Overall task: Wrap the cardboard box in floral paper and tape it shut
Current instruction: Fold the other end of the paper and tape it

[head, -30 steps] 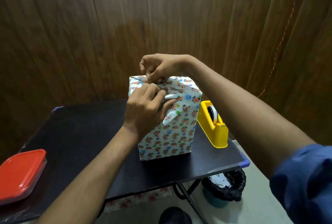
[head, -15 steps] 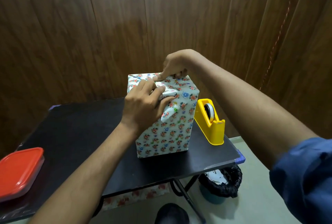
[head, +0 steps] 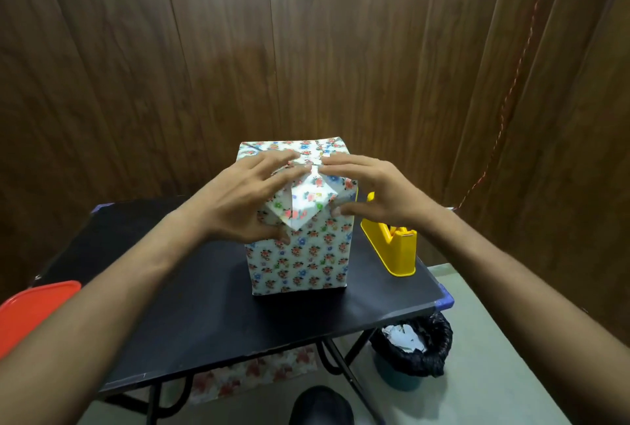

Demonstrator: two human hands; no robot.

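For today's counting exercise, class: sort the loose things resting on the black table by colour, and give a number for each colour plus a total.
Floral: 1, the wrapped box
Yellow: 1, the tape holder
Red: 1, the lidded tub at the table's left edge
Total: 3

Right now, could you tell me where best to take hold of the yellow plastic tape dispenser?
Grip the yellow plastic tape dispenser across its two flat side walls, coming from above with the right hand. It stands upright, narrow, just right of the floral-wrapped box, so its sides are probably pinchable.
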